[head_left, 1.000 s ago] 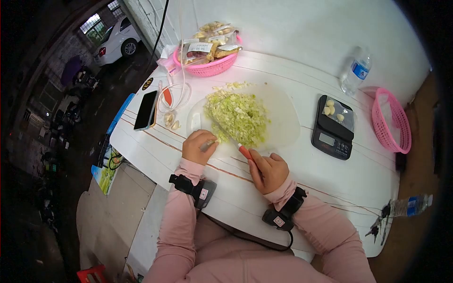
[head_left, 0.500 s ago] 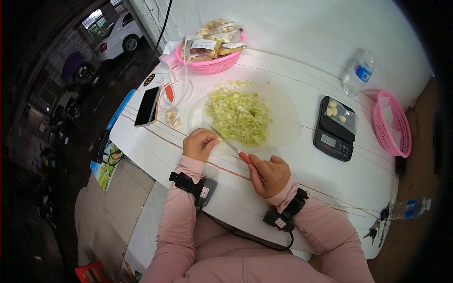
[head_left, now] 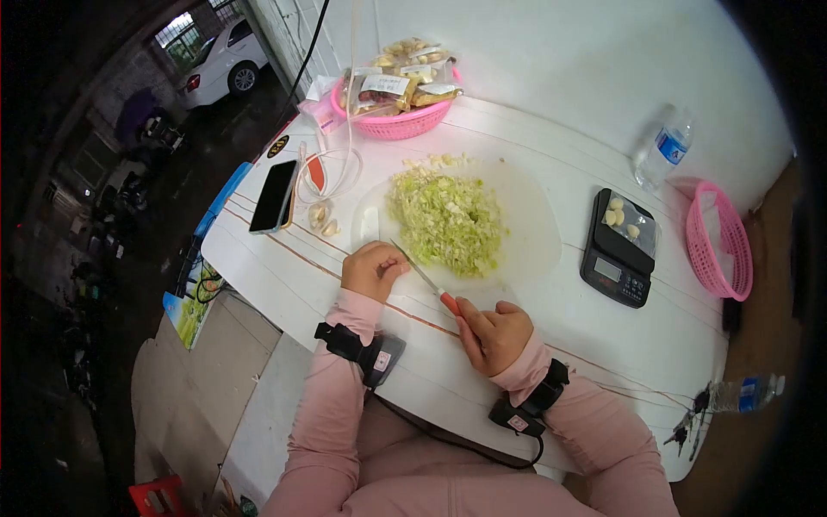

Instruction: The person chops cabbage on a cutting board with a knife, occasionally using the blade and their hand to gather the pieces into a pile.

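Note:
My right hand [head_left: 500, 336] is closed around the orange-red handle of a small knife [head_left: 424, 274]. Its narrow blade points up and left, with the tip beside the fingers of my left hand [head_left: 375, 270]. Those fingers are curled and pressed together at the near left edge of a translucent cutting board [head_left: 536, 233]; whatever they pinch is hidden. Finely chopped pale green vegetable [head_left: 448, 220] lies heaped on the board, just beyond both hands. A few garlic cloves [head_left: 324, 219] rest on the table to the left of the board.
A black kitchen scale [head_left: 616, 276] bears a clear bag with peeled cloves [head_left: 622, 217]. Pink baskets [head_left: 405, 126] [head_left: 722, 241] stand at the back and right. Around the edges are a phone [head_left: 274, 196], a cable, plastic bottles [head_left: 663, 151] and keys [head_left: 689, 422].
The view has shifted slightly, so the table's things appear a little lower and to the right. My left fingers have turned slightly over the knife tip; the right hand keeps its grip.

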Tool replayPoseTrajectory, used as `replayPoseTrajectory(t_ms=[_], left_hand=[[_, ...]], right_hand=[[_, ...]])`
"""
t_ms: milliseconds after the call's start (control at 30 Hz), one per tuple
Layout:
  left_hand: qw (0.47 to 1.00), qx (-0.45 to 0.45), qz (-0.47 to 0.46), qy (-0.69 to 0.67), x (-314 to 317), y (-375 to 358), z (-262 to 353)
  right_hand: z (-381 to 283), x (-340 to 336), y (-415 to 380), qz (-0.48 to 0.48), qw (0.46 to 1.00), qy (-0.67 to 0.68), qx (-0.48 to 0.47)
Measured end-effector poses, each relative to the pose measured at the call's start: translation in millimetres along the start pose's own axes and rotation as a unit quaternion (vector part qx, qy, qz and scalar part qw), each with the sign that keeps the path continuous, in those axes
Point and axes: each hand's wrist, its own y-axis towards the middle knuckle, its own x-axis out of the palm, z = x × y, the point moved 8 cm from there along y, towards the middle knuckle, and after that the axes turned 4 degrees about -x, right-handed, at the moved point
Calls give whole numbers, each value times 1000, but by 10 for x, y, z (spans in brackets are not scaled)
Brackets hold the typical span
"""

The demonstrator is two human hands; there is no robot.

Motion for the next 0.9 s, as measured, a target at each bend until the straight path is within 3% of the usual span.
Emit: replayPoseTrajectory(t_ms=[433, 533, 900], left_hand=[[1000, 6, -2, -1, -24, -33, 0], [999, 30, 21, 0, -50, -53, 46], [998, 45, 37, 6, -69, -87, 34]], right_hand=[[-24, 160, -23, -8, 994, -107, 13], [76, 68, -27, 76, 995, -61, 19], [10, -93, -54, 112, 994, -3, -10]])
